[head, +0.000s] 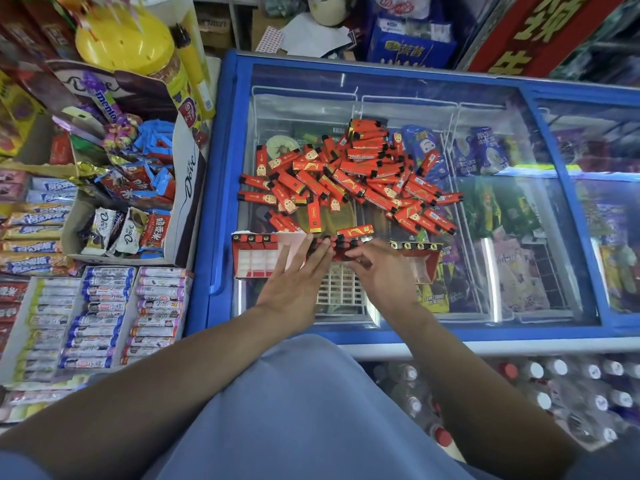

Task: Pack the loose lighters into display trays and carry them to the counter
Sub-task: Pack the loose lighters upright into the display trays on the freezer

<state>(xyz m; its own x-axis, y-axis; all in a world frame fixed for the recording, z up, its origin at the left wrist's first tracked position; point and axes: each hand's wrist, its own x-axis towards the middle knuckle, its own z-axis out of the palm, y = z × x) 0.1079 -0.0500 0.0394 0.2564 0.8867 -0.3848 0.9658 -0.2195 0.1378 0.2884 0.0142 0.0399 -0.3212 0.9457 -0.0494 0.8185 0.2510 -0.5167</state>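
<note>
Lighters (349,174), red with black caps, heaped loose on the glass lid of a blue chest freezer (221,168); too many and too overlapped to count exactly, clearly several dozen. One display tray (256,259), red and white, at the near edge of the lid, left of the hands, with three lighters standing in its far left slots and the other slots showing white. Second tray (420,258) to the right, partly hidden by the right hand; four round lighter tops visible along its far edge. Left hand (298,289) flat, fingers straight and spread a little, tips touching a small bundle of lighters (337,249) between both hands. Right hand (381,268) with fingers curled and pinched onto the same bundle; number in the bundle not clear, maybe five or six. One more lighter (355,231) lying just beyond the bundle. Beside the freezer on the left, open Dove chocolate box (187,188) and rows of candy rolls (100,317).
</note>
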